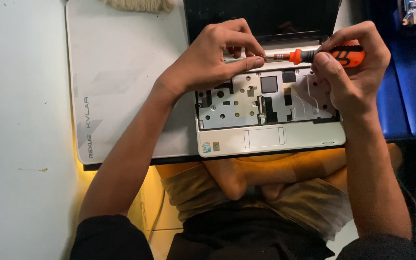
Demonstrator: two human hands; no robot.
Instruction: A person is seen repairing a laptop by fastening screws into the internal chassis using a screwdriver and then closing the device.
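The right hand [350,67], in the upper right of the frame, is wrapped around the orange and black handle of a screwdriver [326,54]. Its fingers are curled tight over the handle, with the thumb laid along the near side, so the grip is fully closed on the tool. The screwdriver lies nearly level, pointing left, its metal shaft running toward the upper centre.

The left hand [217,60] sits at the upper centre. Its thumb and forefinger are pinched narrow around the tip of the shaft (whether a small screw sits between them is too small to tell), while the other fingers are bent loosely and rest on the upper edge of the laptop [266,139].

The laptop is at the centre of the frame, white, with its keyboard off and a grey metal plate with holes and dark cut-outs showing where the keys would be. Its dark screen stands open at the top. The touchpad and palm rest are just below the plate.

The laptop rests on a pale mat [116,77] that fills the upper left. A blue object [410,86] lies at the right edge, just beside the right hand.
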